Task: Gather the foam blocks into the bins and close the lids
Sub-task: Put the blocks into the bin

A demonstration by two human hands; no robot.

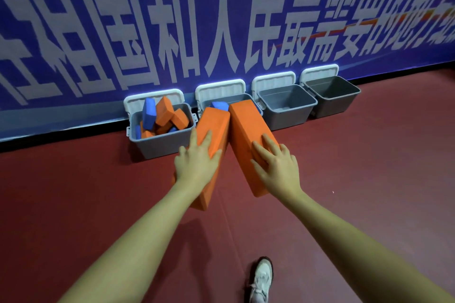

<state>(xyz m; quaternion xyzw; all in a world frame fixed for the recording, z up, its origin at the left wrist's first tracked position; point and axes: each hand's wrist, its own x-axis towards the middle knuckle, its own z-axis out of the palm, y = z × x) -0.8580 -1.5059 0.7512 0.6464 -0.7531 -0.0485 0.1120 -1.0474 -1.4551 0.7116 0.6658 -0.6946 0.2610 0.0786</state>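
Observation:
Several grey bins with white lids raised stand in a row against the wall. The leftmost bin [157, 144] is piled with orange and blue foam blocks [163, 113]. My left hand [197, 162] grips a long orange foam block [213, 130], and my right hand [275, 162] grips a second orange foam block [246, 128]. Both blocks are in the air, their far ends over the second bin [258, 109], which is mostly hidden behind them. A blue block [220, 106] shows inside that bin. The third bin [286, 106] and fourth bin [332, 96] look empty.
A blue banner with large white characters [172, 19] covers the wall behind the bins. The floor is dark red [369, 179]. My white shoe [261, 278] shows at the bottom, between my forearms.

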